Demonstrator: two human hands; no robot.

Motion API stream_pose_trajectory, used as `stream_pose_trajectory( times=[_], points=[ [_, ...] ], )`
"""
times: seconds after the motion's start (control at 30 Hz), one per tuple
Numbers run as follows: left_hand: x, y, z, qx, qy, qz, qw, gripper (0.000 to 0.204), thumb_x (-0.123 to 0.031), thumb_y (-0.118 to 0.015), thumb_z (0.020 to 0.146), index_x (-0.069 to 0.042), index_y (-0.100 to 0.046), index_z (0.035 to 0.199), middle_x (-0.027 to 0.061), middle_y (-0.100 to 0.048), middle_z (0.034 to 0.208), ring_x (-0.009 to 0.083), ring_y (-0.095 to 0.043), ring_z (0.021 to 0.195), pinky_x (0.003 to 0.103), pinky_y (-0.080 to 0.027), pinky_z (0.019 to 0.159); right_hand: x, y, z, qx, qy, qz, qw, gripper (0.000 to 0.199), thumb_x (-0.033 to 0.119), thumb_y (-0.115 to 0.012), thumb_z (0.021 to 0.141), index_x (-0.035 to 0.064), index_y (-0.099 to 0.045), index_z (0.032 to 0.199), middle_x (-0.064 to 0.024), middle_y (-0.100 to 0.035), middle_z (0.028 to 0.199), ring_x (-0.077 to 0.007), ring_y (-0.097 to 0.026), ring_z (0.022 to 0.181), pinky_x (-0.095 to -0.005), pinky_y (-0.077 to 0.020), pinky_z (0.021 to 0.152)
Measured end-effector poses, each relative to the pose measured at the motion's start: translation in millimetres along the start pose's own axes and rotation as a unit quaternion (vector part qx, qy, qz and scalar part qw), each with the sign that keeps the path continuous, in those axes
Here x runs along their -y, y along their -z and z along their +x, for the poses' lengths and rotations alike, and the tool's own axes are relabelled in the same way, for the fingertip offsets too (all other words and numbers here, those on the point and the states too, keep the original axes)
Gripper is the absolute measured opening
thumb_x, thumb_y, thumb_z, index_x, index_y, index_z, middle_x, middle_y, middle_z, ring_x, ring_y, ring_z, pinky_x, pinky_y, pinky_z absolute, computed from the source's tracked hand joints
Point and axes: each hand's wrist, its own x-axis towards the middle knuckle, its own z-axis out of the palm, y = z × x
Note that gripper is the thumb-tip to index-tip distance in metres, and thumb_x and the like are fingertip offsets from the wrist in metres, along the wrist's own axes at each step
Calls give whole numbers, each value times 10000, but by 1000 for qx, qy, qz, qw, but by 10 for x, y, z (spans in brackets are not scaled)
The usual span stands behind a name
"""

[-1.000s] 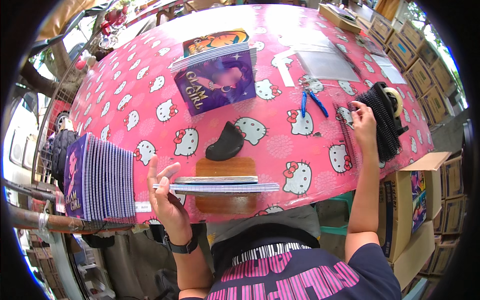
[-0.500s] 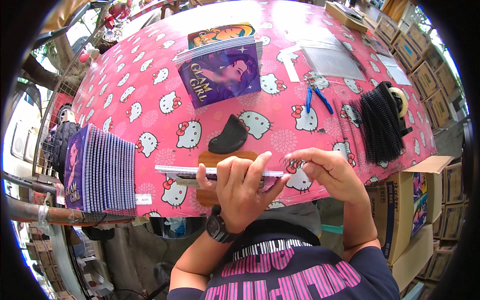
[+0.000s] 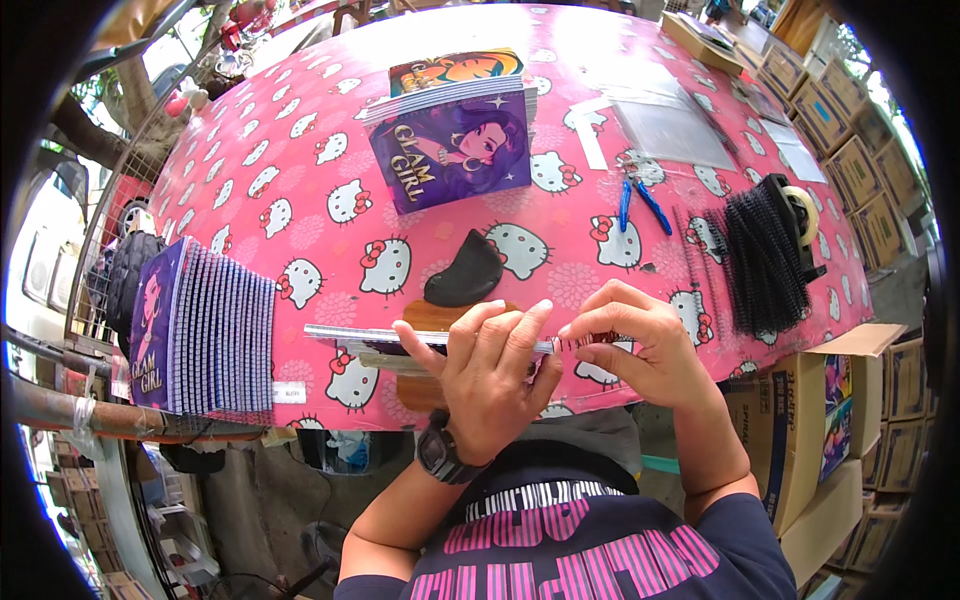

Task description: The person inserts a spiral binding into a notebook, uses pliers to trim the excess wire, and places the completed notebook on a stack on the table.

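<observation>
My left hand [image 3: 490, 365] grips a thin notebook [image 3: 345, 337], held edge-on at the table's near side, its fingers spread over the cover and its thumb below. At the notebook's right end, my right hand [image 3: 645, 345] pinches a thin dark spiral binding coil [image 3: 600, 338] between thumb and forefinger. The coil's tip meets the page edge; how far it is threaded is too small to tell. Beneath the notebook lies a wooden board [image 3: 425, 317], partly covered by my left hand. A black curved piece [image 3: 466, 270] rests just beyond it.
Bound notebooks stand stacked at the left [image 3: 225, 335]; another purple-covered stack [image 3: 450, 150] is farther back. Blue-handled pliers [image 3: 645, 207], clear plastic sleeves [image 3: 670, 130], a heap of black coils [image 3: 765, 265] and a tape roll [image 3: 803, 195] lie rightward. An open carton [image 3: 795, 410] stands beside the table.
My right hand has moved left with the coil, bringing it against the notebook's right end. My left hand keeps its hold, the notebook shifting slightly.
</observation>
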Motion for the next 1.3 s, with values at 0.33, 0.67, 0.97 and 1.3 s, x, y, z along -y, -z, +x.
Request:
stream_pose_trajectory(
  times=[0.33, 0.67, 0.97, 1.3],
  points=[
    [29, -7, -22, 0, -9, 3, 1000, 349, -376, -655, 819, -207, -670, 1124, -59, -621, 930, 123, -578, 1025, 647, 126, 1082, 32, 36, 48, 51, -5, -5, 999, 179, 29, -682, 820, 22, -664, 998, -87, -611, 836, -188, -609, 726, -300, -483, 629],
    [110, 386, 21, 138, -36, -69, 987, 178, -311, -656, 866, -190, -673, 996, -29, -629, 918, 153, -599, 899, 481, -33, 1123, 42, 110, 140, 199, -106, 75, 971, 396, 91, -638, 880, 64, -551, 1265, -54, -650, 751, -112, -622, 654, -263, -504, 614],
    [79, 406, 55, 93, -44, -30, 994, 196, -406, -633, 861, -221, -682, 907, -65, -637, 1122, 189, -513, 1179, 555, 58, 1110, -1040, -638, 779, 133, -47, -227, 964, 716, 374, -722, 762, 83, -451, 1357, -223, -441, 1383, -407, -421, 1277, -472, -366, 1045],
    [117, 378, 91, 77, -34, -96, 992, 105, -311, -645, 865, -215, -688, 858, -75, -675, 995, 159, -549, 1114, 559, 72, 1114, -1093, -796, 552, 90, 20, -319, 943, 547, 331, -679, 758, 156, -549, 1259, -215, -419, 1356, -402, -417, 1226, -523, -354, 997]
  ],
)
